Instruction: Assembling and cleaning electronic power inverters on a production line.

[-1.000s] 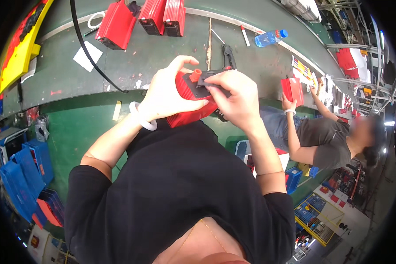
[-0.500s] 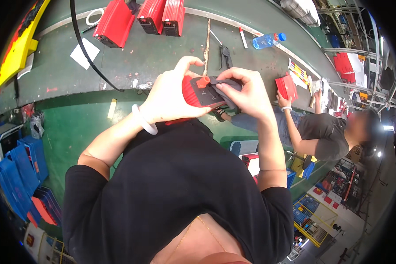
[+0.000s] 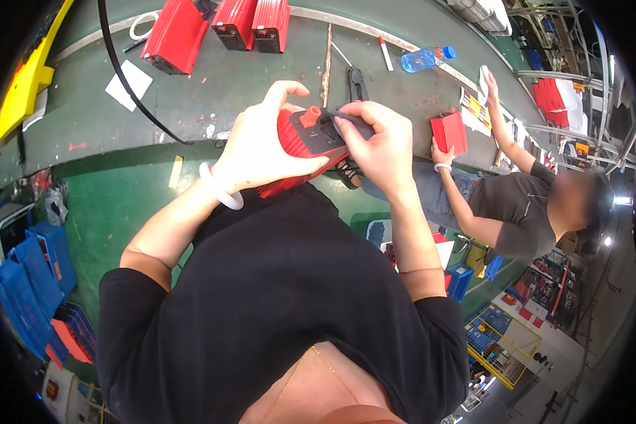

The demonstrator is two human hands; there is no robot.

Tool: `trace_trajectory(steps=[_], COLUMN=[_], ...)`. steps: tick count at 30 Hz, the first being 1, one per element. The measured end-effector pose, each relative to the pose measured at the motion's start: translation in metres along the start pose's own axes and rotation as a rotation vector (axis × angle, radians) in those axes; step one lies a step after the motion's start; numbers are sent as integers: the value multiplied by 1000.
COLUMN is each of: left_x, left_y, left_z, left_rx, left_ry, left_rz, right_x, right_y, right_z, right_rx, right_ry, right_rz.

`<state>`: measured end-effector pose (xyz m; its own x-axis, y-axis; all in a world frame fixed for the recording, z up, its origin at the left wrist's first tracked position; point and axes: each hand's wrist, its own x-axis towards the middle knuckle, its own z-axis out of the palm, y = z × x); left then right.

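Observation:
My left hand grips a red, ribbed power inverter by its sides, with the black end panel turned up. An orange-red terminal cap sticks out of that panel. Pinched in my right hand is a dark grey cloth, pressed against the panel beside the cap. My fingers and the cloth hide part of the panel. Beyond my hands, a black-handled hand tool lies on the green workbench.
Red inverters stand at the bench's back left, near white paper and a hanging black cable. A marker and a water bottle lie back right. At right, a co-worker holds a red inverter. Blue bins stand at left.
Both my hands and the inverter have shifted slightly left, and the inverter is tilted to show more of its red body. The co-worker's far arm has swung up, holding a pale cloth.

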<state>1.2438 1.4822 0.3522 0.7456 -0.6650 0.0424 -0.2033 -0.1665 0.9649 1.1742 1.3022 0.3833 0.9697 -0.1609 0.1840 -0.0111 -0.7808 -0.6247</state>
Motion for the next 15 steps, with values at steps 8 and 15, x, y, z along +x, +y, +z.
trace_trajectory(steps=[8, 15], left_x=[3, 1], left_y=[-1, 1], left_z=[6, 6], left_rx=[41, 13], left_ry=[28, -11], left_rz=[12, 16], right_x=[0, -2], right_y=[7, -2], right_z=[-5, -7], right_rx=[34, 53], right_ry=[-60, -70], right_rz=[15, -35])
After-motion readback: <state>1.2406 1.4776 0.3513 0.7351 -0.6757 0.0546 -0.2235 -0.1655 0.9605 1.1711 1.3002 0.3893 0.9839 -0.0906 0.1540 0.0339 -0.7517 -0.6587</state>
